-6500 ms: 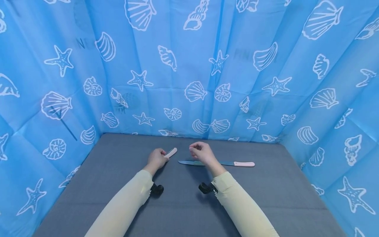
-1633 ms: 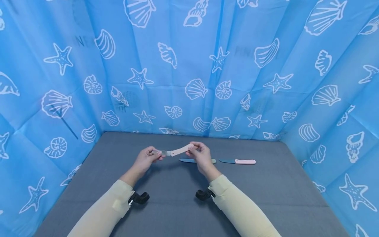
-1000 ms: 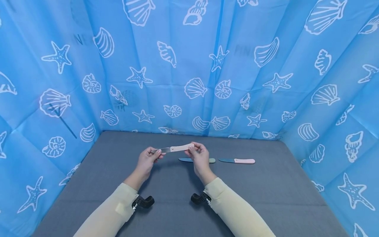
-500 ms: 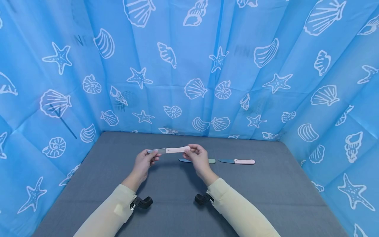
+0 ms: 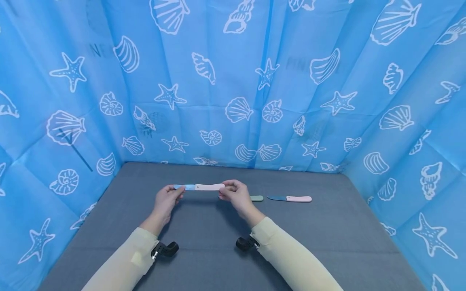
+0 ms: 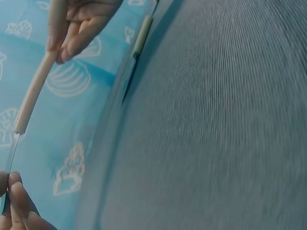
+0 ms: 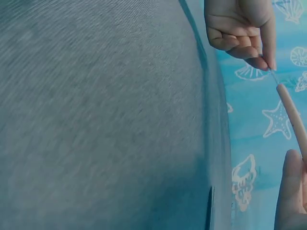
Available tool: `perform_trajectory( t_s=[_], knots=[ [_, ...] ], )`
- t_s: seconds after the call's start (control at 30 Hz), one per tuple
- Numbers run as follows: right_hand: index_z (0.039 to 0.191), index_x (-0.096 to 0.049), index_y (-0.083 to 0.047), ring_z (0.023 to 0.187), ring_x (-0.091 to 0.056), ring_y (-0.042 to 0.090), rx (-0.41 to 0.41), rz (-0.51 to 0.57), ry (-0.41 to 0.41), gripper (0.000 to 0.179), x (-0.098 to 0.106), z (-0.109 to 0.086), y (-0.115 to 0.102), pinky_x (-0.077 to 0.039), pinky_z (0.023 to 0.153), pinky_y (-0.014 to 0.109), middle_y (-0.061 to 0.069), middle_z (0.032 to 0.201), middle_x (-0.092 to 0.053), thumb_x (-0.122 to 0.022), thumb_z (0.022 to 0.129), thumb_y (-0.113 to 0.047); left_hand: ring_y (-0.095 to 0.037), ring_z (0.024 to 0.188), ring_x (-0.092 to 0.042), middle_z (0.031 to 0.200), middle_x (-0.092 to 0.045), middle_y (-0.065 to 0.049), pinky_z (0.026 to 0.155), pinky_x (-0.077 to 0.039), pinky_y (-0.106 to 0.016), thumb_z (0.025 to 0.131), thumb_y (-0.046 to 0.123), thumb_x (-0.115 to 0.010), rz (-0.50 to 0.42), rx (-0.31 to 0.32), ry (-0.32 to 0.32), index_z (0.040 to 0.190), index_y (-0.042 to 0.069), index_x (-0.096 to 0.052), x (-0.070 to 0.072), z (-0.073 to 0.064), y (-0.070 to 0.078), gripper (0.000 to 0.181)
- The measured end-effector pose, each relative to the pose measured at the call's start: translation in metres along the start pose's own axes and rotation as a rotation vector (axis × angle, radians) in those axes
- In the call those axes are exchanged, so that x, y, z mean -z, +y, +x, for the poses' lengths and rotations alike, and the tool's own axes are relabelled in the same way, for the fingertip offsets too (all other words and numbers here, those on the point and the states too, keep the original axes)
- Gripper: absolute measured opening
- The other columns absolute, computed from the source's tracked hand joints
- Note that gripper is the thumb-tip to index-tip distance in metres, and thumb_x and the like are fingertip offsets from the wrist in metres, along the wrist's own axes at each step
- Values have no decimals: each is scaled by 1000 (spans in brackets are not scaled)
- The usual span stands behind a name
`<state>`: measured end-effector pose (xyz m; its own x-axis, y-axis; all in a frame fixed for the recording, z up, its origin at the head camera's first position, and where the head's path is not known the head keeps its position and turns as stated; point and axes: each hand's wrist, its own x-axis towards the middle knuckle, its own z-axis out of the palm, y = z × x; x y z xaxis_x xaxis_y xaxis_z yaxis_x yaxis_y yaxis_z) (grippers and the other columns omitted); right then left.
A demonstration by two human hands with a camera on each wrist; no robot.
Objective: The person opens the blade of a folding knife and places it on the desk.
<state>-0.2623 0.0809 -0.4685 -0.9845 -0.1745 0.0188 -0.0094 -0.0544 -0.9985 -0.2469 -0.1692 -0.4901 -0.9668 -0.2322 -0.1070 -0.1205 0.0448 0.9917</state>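
A folding knife with a pale pink handle (image 5: 210,187) is held level above the table in the head view, its blade swung out in line with the handle. My left hand (image 5: 165,204) pinches the blade between thumb and fingers; in the left wrist view the blade (image 6: 13,149) runs down to those fingertips. At the other end, my right hand (image 5: 236,198) pinches the handle's tip. Behind the right hand lies a green-handled knife (image 5: 257,198), its blade mostly hidden in the head view. To its right rests a second pink-handled knife (image 5: 298,199), blade out and pointing left.
A grey cloth-covered table (image 5: 204,250) spreads under both hands. Blue curtains (image 5: 218,89) with white shell and starfish prints enclose it at the back and both sides. Black wrist mounts (image 5: 168,249) hang below the forearms.
At first the knife was folded in my left hand, my right hand holding nothing. Since then both hands took it, its blade came straight with the handle, and it moved slightly left.
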Motion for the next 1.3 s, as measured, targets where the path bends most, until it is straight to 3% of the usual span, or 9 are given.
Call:
perform_trajectory(
  t_s=[0.17, 0.43, 0.67, 0.9, 1.3],
  knots=[
    [123, -57, 9, 103, -67, 43, -36, -9, -20, 29, -9, 5, 0, -58, 81, 35, 30, 107, -67, -64, 97, -1, -28, 100, -65, 116, -72, -15, 80, -50, -33, 98, 36, -66, 32, 20, 6, 121, 4, -59, 16, 2, 2, 40],
    [125, -54, 15, 105, -65, 47, -101, -39, -64, 31, -12, 10, 5, -57, 86, 44, 35, 110, -64, -60, 97, 4, -14, 91, -67, 100, -75, 3, 77, -50, -27, 100, 31, -64, 30, 54, 5, 128, 3, -54, 33, 5, 0, 41],
    [121, -57, 13, 91, -72, 32, -128, -65, -62, 26, -19, 13, 9, -58, 83, 41, 24, 100, -69, -61, 97, 3, -12, 90, -67, 109, -74, -8, 77, -50, -27, 102, 26, -61, 116, 50, -2, 130, 1, -54, 46, 10, -6, 38],
    [114, -62, 10, 81, -72, 22, -197, -108, -43, 20, -33, 16, 16, -59, 77, 35, 17, 92, -68, -64, 94, 5, -7, 80, -64, 105, -73, -10, 70, -49, -25, 101, 20, -59, 229, 78, 33, 126, -2, -56, 53, 16, -10, 33],
    [109, -64, 8, 80, -69, 19, -220, -141, 8, 17, -43, 17, 29, -59, 74, 30, 14, 91, -62, -65, 92, 8, -10, 77, -62, 108, -69, -16, 62, -51, -24, 103, 15, -56, 266, 105, 26, 124, -4, -57, 58, 18, -13, 28]
  ],
)
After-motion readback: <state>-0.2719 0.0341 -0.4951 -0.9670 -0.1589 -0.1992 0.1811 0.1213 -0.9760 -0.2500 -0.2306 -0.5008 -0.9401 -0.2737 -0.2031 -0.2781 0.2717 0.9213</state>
